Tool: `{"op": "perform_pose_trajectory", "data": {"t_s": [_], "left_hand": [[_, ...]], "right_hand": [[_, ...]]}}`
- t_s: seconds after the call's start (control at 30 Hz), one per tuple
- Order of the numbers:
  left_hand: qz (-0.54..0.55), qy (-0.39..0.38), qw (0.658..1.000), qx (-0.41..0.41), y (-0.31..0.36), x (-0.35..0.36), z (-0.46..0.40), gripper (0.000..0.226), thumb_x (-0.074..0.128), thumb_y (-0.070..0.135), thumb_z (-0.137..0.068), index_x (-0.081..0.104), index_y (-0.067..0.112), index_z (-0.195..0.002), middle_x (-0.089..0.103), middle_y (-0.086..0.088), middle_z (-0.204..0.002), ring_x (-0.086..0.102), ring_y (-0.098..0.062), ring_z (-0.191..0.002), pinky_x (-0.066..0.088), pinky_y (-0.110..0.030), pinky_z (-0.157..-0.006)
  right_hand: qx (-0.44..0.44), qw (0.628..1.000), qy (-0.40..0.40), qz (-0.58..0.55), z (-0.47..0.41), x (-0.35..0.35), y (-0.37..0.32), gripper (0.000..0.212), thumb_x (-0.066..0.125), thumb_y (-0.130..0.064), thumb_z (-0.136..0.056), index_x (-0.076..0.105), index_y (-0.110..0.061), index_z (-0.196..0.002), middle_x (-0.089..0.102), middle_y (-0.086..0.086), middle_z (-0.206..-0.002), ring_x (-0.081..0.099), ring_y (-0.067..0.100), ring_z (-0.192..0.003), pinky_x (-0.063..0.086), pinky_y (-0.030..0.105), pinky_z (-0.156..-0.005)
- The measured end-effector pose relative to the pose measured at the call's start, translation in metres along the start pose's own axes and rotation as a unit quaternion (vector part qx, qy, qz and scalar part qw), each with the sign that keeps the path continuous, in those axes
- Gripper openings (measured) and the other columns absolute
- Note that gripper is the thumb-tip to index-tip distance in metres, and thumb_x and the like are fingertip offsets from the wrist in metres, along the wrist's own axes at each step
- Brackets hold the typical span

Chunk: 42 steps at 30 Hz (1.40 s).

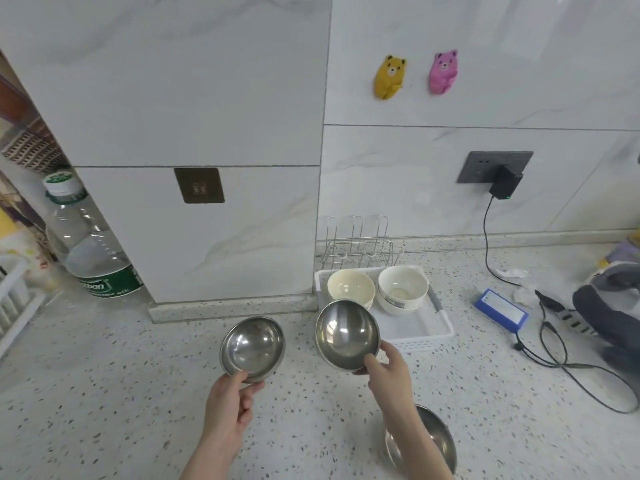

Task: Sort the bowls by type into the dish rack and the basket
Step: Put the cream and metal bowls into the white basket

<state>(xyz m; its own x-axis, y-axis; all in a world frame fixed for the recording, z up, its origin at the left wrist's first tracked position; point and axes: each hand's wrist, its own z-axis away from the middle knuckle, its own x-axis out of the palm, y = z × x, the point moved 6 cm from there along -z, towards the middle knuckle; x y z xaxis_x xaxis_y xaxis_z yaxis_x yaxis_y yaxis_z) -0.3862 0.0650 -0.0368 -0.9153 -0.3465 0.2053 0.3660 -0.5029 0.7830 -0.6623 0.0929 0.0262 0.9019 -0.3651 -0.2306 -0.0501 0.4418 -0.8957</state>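
Observation:
My left hand [230,396] pinches the near rim of a steel bowl [252,344], held tilted above the counter. My right hand [388,368] grips a second steel bowl [346,330] by its near rim, in front of the white basket [436,320]. The basket holds a cream bowl [350,285] and a stack of white bowls [401,287]. A wire dish rack [360,244] stands empty behind the basket against the wall. A third steel bowl [440,438] lies on the counter, partly hidden by my right forearm.
A large water bottle [93,247] stands at the left beside the wall corner. A white plastic rack [14,299] sits at the far left edge. On the right lie a blue battery pack [500,310], black cables [554,344] and a grey bag [609,313].

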Motion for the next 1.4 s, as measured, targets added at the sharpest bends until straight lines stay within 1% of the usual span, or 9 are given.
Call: {"op": "perform_pose_trajectory", "data": {"t_s": [0.17, 0.27, 0.43, 0.73, 0.83, 0.93, 1.07, 1.23, 1.4], "left_hand": [[-0.006, -0.026, 1.000, 0.007, -0.012, 0.044, 0.009, 0.016, 0.056, 0.018, -0.097, 0.058, 0.009, -0.111, 0.074, -0.026, -0.091, 0.038, -0.006, -0.041, 0.029, -0.018, -0.032], [-0.018, -0.037, 0.999, 0.015, -0.017, 0.068, 0.015, 0.018, 0.058, 0.017, -0.096, 0.058, 0.009, -0.112, 0.075, -0.024, -0.087, 0.040, -0.007, -0.043, 0.031, -0.018, -0.033], [-0.031, -0.046, 0.998, 0.025, -0.026, 0.102, 0.022, 0.021, 0.060, 0.017, -0.094, 0.059, 0.011, -0.114, 0.076, -0.020, -0.083, 0.041, -0.007, -0.042, 0.031, -0.018, -0.034], [-0.031, -0.063, 0.997, 0.034, -0.033, 0.135, 0.032, 0.022, 0.060, 0.018, -0.094, 0.058, 0.010, -0.114, 0.076, -0.022, -0.085, 0.040, -0.007, -0.042, 0.029, -0.017, -0.034], [-0.034, -0.060, 0.997, 0.038, -0.031, 0.137, 0.033, 0.021, 0.060, 0.018, -0.094, 0.059, 0.010, -0.114, 0.076, -0.021, -0.085, 0.039, -0.007, -0.041, 0.029, -0.017, -0.034], [-0.040, -0.056, 0.997, 0.044, -0.026, 0.137, 0.034, 0.021, 0.060, 0.020, -0.095, 0.059, 0.011, -0.114, 0.076, -0.021, -0.087, 0.037, -0.007, -0.041, 0.029, -0.017, -0.035], [-0.046, -0.051, 0.996, 0.052, -0.019, 0.140, 0.033, 0.021, 0.059, 0.018, -0.095, 0.059, 0.009, -0.114, 0.076, -0.021, -0.087, 0.038, -0.006, -0.039, 0.029, -0.017, -0.035], [-0.044, -0.050, 0.996, 0.056, -0.013, 0.141, 0.031, 0.023, 0.060, 0.019, -0.095, 0.058, 0.009, -0.116, 0.076, -0.022, -0.088, 0.037, -0.007, -0.039, 0.028, -0.017, -0.034], [-0.057, -0.057, 0.996, 0.043, -0.013, 0.140, 0.034, 0.019, 0.055, 0.018, -0.097, 0.061, 0.006, -0.110, 0.076, -0.020, -0.087, 0.033, -0.006, -0.038, 0.027, -0.017, -0.034]], "right_hand": [[-0.045, 0.997, 0.055, -0.034, -0.015, -0.058, -0.027, 0.042, 0.055, -0.016, -0.088, 0.053, -0.030, -0.127, 0.075, -0.004, -0.072, 0.048, 0.000, -0.046, 0.043, 0.028, -0.058], [-0.088, 0.992, 0.091, -0.001, -0.023, -0.092, -0.039, 0.053, 0.056, -0.016, -0.087, 0.041, -0.045, -0.128, 0.074, 0.001, -0.073, 0.053, 0.008, -0.049, 0.047, 0.028, -0.052], [-0.098, 0.983, 0.114, 0.104, -0.043, -0.131, -0.038, 0.061, 0.056, -0.020, -0.087, 0.034, -0.040, -0.141, 0.072, 0.013, -0.072, 0.056, 0.016, -0.053, 0.047, 0.029, -0.053], [-0.078, 0.971, 0.120, 0.192, -0.073, -0.162, -0.027, 0.055, 0.057, -0.033, -0.086, 0.047, -0.028, -0.140, 0.070, -0.004, -0.058, 0.062, 0.010, -0.055, 0.042, 0.024, -0.050], [-0.061, 0.967, 0.102, 0.227, -0.089, -0.166, -0.035, 0.046, 0.054, -0.031, -0.086, 0.055, -0.022, -0.131, 0.071, -0.004, -0.058, 0.062, 0.010, -0.058, 0.041, 0.024, -0.052], [-0.043, 0.955, 0.050, 0.290, -0.111, -0.165, -0.048, 0.025, 0.051, -0.024, -0.083, 0.064, -0.010, -0.097, 0.069, -0.004, -0.051, 0.050, 0.010, -0.048, 0.040, 0.024, -0.050], [-0.010, 0.929, -0.007, 0.371, -0.134, -0.158, -0.064, 0.016, 0.049, -0.023, -0.081, 0.052, -0.007, -0.078, 0.068, 0.001, -0.048, 0.037, 0.011, -0.042, 0.033, 0.023, -0.046], [-0.023, 0.892, -0.031, 0.450, -0.157, -0.146, -0.078, 0.031, 0.044, -0.034, -0.093, 0.052, -0.009, -0.078, 0.066, 0.000, -0.044, 0.049, 0.011, -0.047, 0.042, 0.025, -0.054], [0.032, 0.867, -0.079, 0.491, -0.175, -0.135, -0.079, 0.025, 0.040, -0.022, -0.090, 0.056, -0.012, -0.073, 0.069, 0.002, -0.049, 0.049, 0.007, -0.035, 0.042, 0.025, -0.060]]}}
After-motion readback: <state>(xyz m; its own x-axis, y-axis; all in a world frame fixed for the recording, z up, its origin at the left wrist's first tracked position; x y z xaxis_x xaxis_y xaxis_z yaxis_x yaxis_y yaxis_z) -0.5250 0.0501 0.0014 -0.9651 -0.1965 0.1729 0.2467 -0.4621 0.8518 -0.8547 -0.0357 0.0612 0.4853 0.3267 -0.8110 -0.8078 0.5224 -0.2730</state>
